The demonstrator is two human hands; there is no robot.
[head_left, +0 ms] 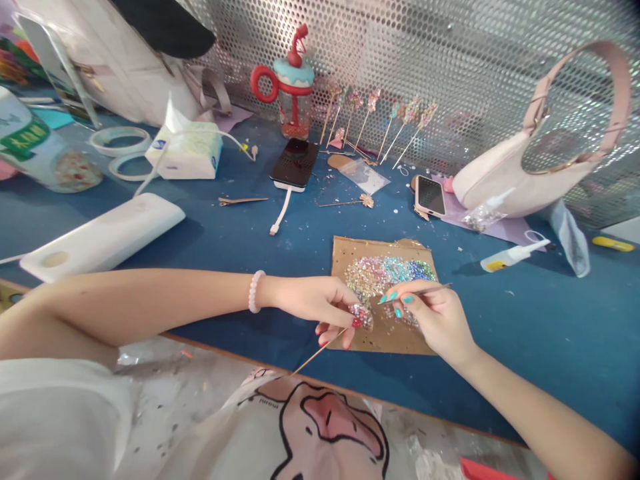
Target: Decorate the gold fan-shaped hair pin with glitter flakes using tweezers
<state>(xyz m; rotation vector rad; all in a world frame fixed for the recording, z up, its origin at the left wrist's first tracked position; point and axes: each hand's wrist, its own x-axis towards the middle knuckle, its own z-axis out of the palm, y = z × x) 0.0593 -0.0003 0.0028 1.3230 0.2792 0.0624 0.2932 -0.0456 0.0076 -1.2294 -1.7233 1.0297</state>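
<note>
My left hand (333, 308) is closed on a thin wooden stick (316, 355), with a small piece covered in glittering pink and pale rhinestones (361, 316) at its upper end, by my thumb. My right hand (434, 317) pinches slim metal tweezers (425, 291), their tip pointing left, a short way from the decorated piece. Both hands are over a brown cardboard sheet (345, 250). Loose rhinestones (395, 269) lie spread on it, running from gold and pink to turquoise and blue. Part of the sheet is hidden under my hands.
Behind the cardboard are a black phone (295, 163), a pink-cased phone (430, 196) and a stick with a leaf-shaped end (345, 203). A glue bottle (513, 256) and white handbag (530, 167) stand right. A power bank (105, 237), tissue pack (187, 153) and red-handled cup (295, 100) are left.
</note>
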